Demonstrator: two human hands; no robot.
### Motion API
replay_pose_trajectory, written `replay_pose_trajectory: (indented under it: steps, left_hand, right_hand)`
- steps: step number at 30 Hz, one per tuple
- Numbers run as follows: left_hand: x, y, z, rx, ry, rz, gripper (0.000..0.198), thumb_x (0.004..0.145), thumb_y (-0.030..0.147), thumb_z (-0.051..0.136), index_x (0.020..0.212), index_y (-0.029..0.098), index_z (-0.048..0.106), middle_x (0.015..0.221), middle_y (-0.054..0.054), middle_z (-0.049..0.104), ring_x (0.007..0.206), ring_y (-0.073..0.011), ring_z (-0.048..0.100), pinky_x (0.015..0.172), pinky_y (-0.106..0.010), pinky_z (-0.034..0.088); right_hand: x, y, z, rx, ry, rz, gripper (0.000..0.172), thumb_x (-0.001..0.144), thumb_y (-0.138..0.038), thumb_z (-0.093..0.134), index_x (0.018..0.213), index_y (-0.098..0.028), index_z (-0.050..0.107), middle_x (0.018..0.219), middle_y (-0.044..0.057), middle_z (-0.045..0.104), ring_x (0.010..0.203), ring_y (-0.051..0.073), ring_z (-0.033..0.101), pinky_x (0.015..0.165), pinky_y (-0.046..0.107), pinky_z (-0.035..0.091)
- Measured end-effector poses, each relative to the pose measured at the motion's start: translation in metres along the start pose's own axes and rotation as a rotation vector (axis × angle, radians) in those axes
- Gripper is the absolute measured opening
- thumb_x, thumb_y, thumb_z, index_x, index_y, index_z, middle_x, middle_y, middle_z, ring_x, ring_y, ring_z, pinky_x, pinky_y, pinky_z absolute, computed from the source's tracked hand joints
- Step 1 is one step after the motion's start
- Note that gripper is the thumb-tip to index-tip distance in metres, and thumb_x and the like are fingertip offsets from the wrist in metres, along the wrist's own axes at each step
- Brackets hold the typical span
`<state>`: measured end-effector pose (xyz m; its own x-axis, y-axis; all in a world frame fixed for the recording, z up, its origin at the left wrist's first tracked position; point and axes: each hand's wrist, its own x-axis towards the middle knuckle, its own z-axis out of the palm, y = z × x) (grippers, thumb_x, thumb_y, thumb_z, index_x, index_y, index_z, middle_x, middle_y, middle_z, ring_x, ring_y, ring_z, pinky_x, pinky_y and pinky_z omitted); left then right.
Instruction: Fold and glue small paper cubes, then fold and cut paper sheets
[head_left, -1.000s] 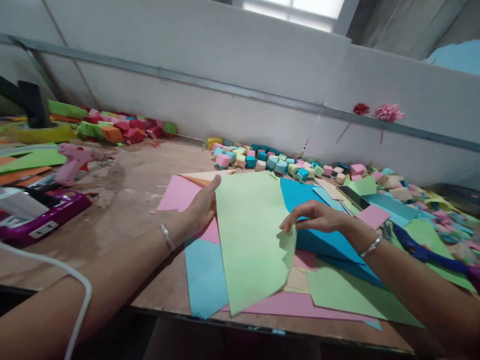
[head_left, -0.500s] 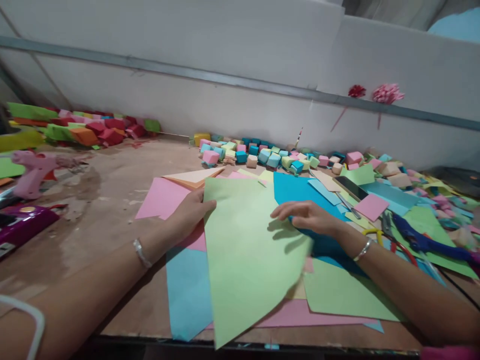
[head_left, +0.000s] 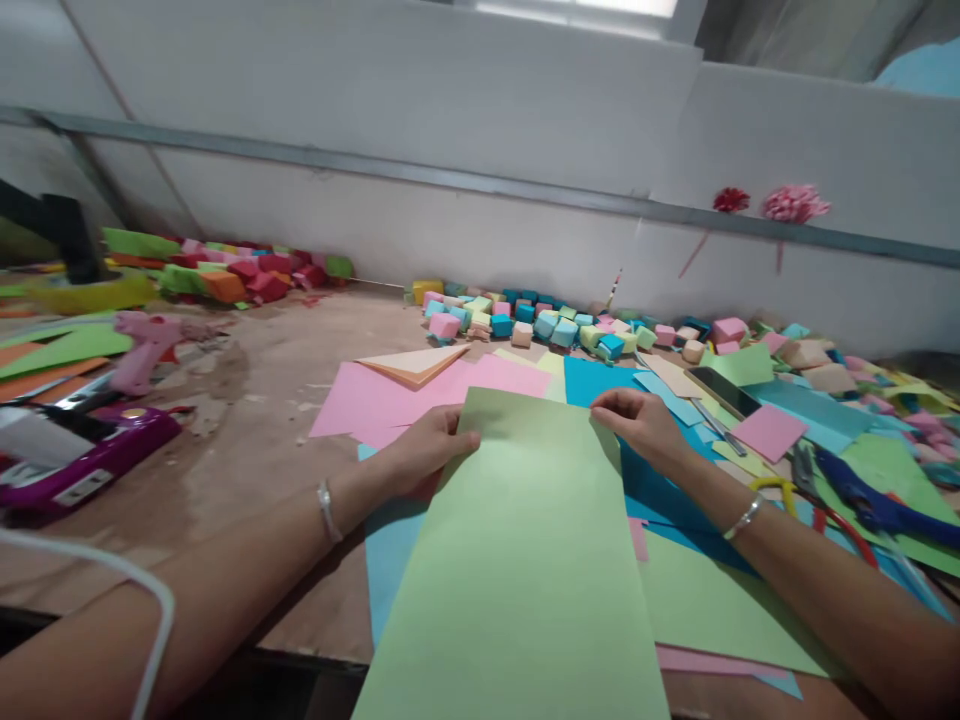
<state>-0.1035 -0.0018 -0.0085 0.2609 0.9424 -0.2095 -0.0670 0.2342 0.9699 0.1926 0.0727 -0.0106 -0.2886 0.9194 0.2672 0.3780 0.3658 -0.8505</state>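
Observation:
A light green sheet of paper (head_left: 517, 560) is held up off the table between my two hands, its lower part reaching past the table's front edge. My left hand (head_left: 431, 450) grips its upper left edge, thumb on top and fingers behind. At the upper right corner, my right hand (head_left: 637, 425) pinches the sheet between thumb and fingers. Under and around it lie pink paper (head_left: 375, 395), blue paper (head_left: 667, 490), light blue paper (head_left: 390, 560) and another green sheet (head_left: 727, 600). A folded peach paper (head_left: 412, 365) rests behind my left hand.
Small paper cubes (head_left: 525, 325) line the wall. Scissors (head_left: 817, 500), a blue-handled tool (head_left: 885, 500) and a phone (head_left: 724, 392) lie at right. At left are a pink glue gun (head_left: 142, 350), a purple power strip (head_left: 97, 465) and a white cable (head_left: 142, 590) near my left arm.
My right hand, loose over the sheet before, has closed on its upper right corner. The green sheet has turned straighter and come nearer to me. The view has shifted left.

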Motion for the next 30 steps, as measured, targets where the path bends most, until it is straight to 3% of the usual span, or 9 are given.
replay_pose_trajectory:
  steps: [5, 9, 13, 17, 22, 24, 26, 28, 30]
  left_hand:
    - [-0.001, 0.003, -0.002, 0.067, 0.029, 0.006, 0.036, 0.07, 0.023, 0.071, 0.105, 0.016, 0.069, 0.086, -0.006, 0.074, 0.071, -0.02, 0.07, 0.063, -0.029, 0.054]
    - [0.001, 0.002, -0.003, 0.102, 0.036, 0.001, 0.033, 0.069, 0.025, 0.072, 0.101, 0.016, 0.069, 0.086, -0.006, 0.074, 0.069, -0.0194, 0.069, 0.06, -0.028, 0.053]
    - [0.001, 0.007, 0.0, 0.067, 0.053, 0.043, 0.035, 0.067, 0.026, 0.075, 0.101, 0.019, 0.071, 0.083, -0.005, 0.074, 0.069, -0.0204, 0.07, 0.062, -0.03, 0.055]
    - [0.003, 0.009, -0.002, 0.078, 0.112, 0.057, 0.031, 0.066, 0.027, 0.077, 0.096, 0.019, 0.073, 0.081, -0.005, 0.074, 0.069, -0.0216, 0.07, 0.061, -0.031, 0.055]
    - [0.007, 0.006, -0.006, 0.027, 0.104, 0.053, 0.035, 0.068, 0.024, 0.076, 0.103, 0.017, 0.072, 0.085, -0.007, 0.076, 0.072, -0.023, 0.072, 0.065, -0.033, 0.056]
    - [0.008, 0.008, -0.008, -0.026, 0.137, 0.038, 0.039, 0.067, 0.02, 0.076, 0.105, 0.015, 0.071, 0.087, -0.009, 0.076, 0.071, -0.0234, 0.072, 0.063, -0.033, 0.057]
    - [0.009, 0.012, -0.011, -0.1, 0.206, 0.023, 0.044, 0.064, 0.014, 0.076, 0.108, 0.014, 0.069, 0.089, -0.01, 0.076, 0.071, -0.0243, 0.072, 0.063, -0.034, 0.058]
    - [0.011, 0.016, -0.014, -0.179, 0.282, 0.027, 0.044, 0.064, 0.009, 0.074, 0.108, 0.013, 0.069, 0.092, -0.011, 0.076, 0.073, -0.0249, 0.073, 0.065, -0.036, 0.06]
    - [0.014, 0.019, -0.019, -0.244, 0.329, 0.047, 0.041, 0.064, 0.006, 0.072, 0.105, 0.011, 0.069, 0.093, -0.012, 0.076, 0.075, -0.0251, 0.073, 0.068, -0.036, 0.06]
  right_hand:
    - [0.0, 0.008, 0.006, -0.173, -0.018, -0.059, 0.033, 0.071, -0.037, 0.067, 0.097, -0.017, 0.068, 0.072, 0.001, 0.062, 0.06, 0.013, 0.051, 0.057, 0.027, 0.041]
    - [0.0, 0.016, 0.008, -0.304, 0.06, -0.083, 0.025, 0.073, -0.027, 0.054, 0.088, -0.018, 0.071, 0.071, 0.002, 0.066, 0.064, 0.015, 0.056, 0.062, 0.028, 0.043]
    - [0.005, 0.023, 0.004, -0.191, 0.104, -0.058, 0.019, 0.075, -0.032, 0.059, 0.081, -0.019, 0.071, 0.074, 0.003, 0.068, 0.066, 0.017, 0.059, 0.062, 0.029, 0.045]
    - [0.009, 0.025, 0.001, -0.048, 0.195, 0.004, 0.025, 0.071, -0.042, 0.068, 0.071, -0.018, 0.067, 0.067, 0.003, 0.065, 0.06, 0.015, 0.055, 0.055, 0.028, 0.042]
    - [0.008, 0.027, 0.001, -0.118, 0.253, -0.081, 0.023, 0.077, -0.039, 0.063, 0.076, -0.017, 0.069, 0.068, 0.004, 0.066, 0.06, 0.016, 0.056, 0.058, 0.029, 0.046]
    - [0.007, 0.026, -0.001, -0.197, 0.252, -0.165, 0.026, 0.082, -0.033, 0.056, 0.095, -0.017, 0.072, 0.082, 0.007, 0.071, 0.07, 0.019, 0.063, 0.067, 0.033, 0.051]
    - [0.005, 0.024, -0.003, -0.332, 0.209, -0.324, 0.039, 0.085, -0.025, 0.052, 0.12, -0.019, 0.066, 0.112, 0.011, 0.07, 0.096, 0.024, 0.066, 0.083, 0.039, 0.054]
    - [0.0, 0.02, -0.005, -0.481, 0.127, -0.513, 0.048, 0.086, -0.02, 0.052, 0.133, -0.023, 0.059, 0.137, 0.01, 0.058, 0.124, 0.026, 0.055, 0.1, 0.046, 0.047]
    - [-0.005, 0.015, -0.005, -0.569, 0.04, -0.643, 0.045, 0.089, -0.02, 0.054, 0.132, -0.029, 0.06, 0.146, 0.006, 0.05, 0.137, 0.026, 0.043, 0.111, 0.049, 0.037]
